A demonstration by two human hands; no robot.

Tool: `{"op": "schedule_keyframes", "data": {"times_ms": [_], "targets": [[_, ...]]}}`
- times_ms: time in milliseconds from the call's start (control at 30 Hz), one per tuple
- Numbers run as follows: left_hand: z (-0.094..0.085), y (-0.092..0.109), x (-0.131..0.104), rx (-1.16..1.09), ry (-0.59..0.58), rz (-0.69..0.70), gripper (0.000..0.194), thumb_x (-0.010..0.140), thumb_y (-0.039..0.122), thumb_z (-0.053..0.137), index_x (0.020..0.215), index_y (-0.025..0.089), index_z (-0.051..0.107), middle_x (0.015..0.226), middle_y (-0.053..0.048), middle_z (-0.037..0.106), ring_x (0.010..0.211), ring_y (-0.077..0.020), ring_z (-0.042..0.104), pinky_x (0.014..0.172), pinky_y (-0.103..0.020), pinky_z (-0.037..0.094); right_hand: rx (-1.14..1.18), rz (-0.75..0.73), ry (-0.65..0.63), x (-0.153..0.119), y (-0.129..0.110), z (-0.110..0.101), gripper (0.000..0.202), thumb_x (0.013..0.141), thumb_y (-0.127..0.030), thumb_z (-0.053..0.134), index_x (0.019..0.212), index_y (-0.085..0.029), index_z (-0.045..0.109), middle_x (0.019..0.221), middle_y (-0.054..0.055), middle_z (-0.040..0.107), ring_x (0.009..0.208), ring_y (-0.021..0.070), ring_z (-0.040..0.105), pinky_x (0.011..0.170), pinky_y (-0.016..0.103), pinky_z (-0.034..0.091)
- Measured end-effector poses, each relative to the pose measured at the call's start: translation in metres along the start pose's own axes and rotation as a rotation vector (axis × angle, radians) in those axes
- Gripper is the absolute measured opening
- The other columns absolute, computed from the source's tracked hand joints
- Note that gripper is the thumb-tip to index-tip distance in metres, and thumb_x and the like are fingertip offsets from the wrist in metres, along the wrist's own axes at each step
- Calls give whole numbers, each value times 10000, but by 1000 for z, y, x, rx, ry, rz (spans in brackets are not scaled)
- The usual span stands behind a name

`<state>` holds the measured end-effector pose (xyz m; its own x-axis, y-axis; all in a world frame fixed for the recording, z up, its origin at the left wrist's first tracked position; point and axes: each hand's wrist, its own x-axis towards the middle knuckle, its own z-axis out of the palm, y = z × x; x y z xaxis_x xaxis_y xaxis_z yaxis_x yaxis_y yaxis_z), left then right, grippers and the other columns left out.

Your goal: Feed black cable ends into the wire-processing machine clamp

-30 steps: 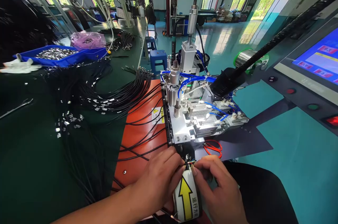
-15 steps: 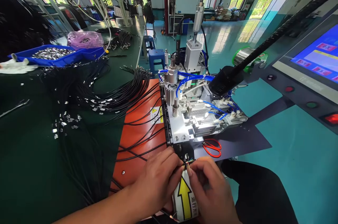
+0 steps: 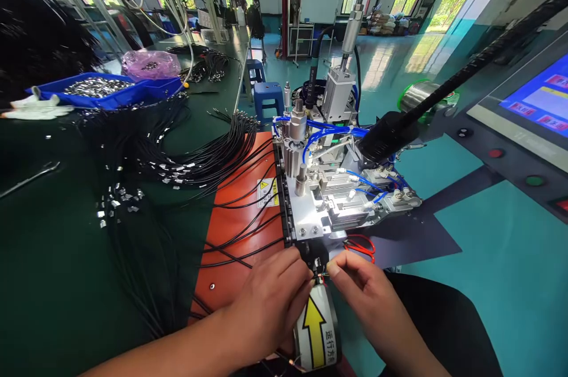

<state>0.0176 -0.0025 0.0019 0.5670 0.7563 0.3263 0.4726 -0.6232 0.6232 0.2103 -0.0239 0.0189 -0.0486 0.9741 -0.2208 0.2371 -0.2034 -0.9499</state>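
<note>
My left hand (image 3: 277, 300) is closed, its thumb and finger pinching the end of a black cable at the front of the machine (image 3: 337, 208). Fine coloured wires (image 3: 323, 274) fan out from that stripped end. Just right of it, my right hand (image 3: 368, 291) pinches at the tips of these thin wires, though its fingertips partly hide them. Below the fingers is a white rounded part with a yellow arrow label (image 3: 315, 329). Red-handled scissors (image 3: 361, 245) lie behind my right hand, partly covered by it.
Black cables (image 3: 248, 205) run across the orange plate (image 3: 235, 282) into the machine. On the dark green bench (image 3: 53, 247) are cable bundles and a blue tray (image 3: 146, 93) of small metal parts. A control panel (image 3: 523, 134) stands at right, beside a black flexible tube (image 3: 465, 66).
My right hand has moved slightly right, away from the left, uncovering more of the arrow-labelled part and covering more of the scissors. My left hand stays at the cable end. The view has shifted slightly.
</note>
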Motion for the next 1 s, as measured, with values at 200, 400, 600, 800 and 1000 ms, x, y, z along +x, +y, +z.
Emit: {"op": "schedule_keyframes", "data": {"times_ms": [200, 400, 600, 800, 1000], "targets": [[0, -2, -1, 14, -5, -31, 124, 966, 126, 494, 876, 181, 559, 837, -32, 548, 766, -174, 524, 654, -290, 385, -44, -32, -14, -1, 2, -1, 295, 988, -418, 505, 780, -215, 556, 751, -27, 540, 721, 154, 531, 665, 255, 433], [1, 0, -3, 69, 39, -47, 108, 967, 138, 546, 947, 180, 644, 797, -28, 558, 715, -176, 542, 624, -290, 411, -132, -59, -1, 5, 6, 1, 287, 1004, -405, 482, 798, -217, 547, 748, -32, 541, 715, 149, 524, 652, 256, 416], [1, -2, -6, 11, 21, -71, 259, 976, 98, 518, 1181, 218, 623, 938, -55, 590, 826, -191, 570, 707, -305, 481, -165, -40, 30, 12, 16, 5, 292, 1006, -423, 459, 826, -218, 566, 778, -15, 586, 733, 162, 555, 669, 273, 436], [-1, -2, -7, 0, 25, -62, 249, 966, 73, 503, 1141, 201, 627, 954, -64, 584, 832, -194, 563, 709, -310, 492, -184, -28, 53, 15, 21, 9, 296, 995, -437, 469, 822, -221, 575, 790, -5, 590, 740, 172, 560, 671, 280, 439], [4, -5, -9, 7, 37, -75, 235, 973, 73, 501, 1120, 207, 626, 977, -57, 590, 845, -187, 564, 718, -299, 481, -196, -42, 60, 17, 23, 12, 302, 991, -442, 465, 818, -222, 579, 793, -1, 595, 732, 174, 560, 669, 285, 436]]}}
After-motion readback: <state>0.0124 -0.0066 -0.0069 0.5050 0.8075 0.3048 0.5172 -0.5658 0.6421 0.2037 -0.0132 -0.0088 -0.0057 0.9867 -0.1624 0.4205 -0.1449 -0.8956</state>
